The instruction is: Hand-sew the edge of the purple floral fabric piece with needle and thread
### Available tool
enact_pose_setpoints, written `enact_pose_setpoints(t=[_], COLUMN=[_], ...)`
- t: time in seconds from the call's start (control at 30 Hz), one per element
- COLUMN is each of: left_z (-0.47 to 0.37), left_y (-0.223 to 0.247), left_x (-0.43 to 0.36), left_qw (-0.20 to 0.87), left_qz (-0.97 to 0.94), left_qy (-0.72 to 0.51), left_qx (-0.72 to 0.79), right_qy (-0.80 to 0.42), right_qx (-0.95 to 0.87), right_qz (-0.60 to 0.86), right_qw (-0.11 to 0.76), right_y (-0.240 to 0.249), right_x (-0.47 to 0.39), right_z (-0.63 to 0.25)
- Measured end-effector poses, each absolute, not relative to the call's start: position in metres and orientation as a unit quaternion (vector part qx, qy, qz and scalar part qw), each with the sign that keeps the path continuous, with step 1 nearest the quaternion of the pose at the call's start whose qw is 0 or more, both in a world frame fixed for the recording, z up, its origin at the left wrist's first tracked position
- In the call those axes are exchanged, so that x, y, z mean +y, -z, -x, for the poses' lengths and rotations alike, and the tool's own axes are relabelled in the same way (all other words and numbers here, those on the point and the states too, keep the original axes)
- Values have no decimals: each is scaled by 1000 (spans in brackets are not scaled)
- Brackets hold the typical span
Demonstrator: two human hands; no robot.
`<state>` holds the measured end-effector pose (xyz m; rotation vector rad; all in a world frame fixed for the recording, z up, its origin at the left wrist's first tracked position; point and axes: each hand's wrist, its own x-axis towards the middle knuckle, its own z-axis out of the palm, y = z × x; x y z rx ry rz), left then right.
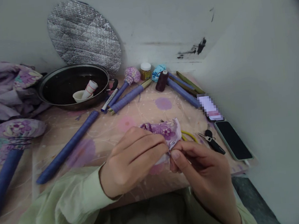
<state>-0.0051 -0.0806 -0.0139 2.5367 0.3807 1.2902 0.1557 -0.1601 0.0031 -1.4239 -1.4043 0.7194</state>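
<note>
A piece of purple floral fabric (166, 130) is held up between my two hands over the near part of the table, its pale edge standing upright. My left hand (135, 156) grips the fabric from the left, fingers curled over it. Thumb and forefinger of my right hand (199, 167) pinch the fabric's lower edge, close to my left fingertips. Whether a needle or thread is between the fingers is too small to tell. Just behind my right hand, the yellow handle (189, 135) of a tool shows, partly hidden.
A wrapped blue stick (69, 146) lies at left, beside a fabric-headed stick (5, 182). Behind stand a black pan (75, 105) holding a small cup, a jar (145, 73) and a dark thread spool (162, 81). Keys (212, 142) and a phone (233, 140) lie at right, near the wall.
</note>
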Motion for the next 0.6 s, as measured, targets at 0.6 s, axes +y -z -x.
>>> enact_pose_setpoints(t=[0.6], left_z=[6], left_y=[9], left_x=[-83], left_qw=[175], left_qz=[-866], left_qy=[-448], left_qx=[137], right_qy=[-289], right_qx=[-560], right_qz=[577], right_qw=[520], right_y=[-1], right_x=[-162], right_z=[-152])
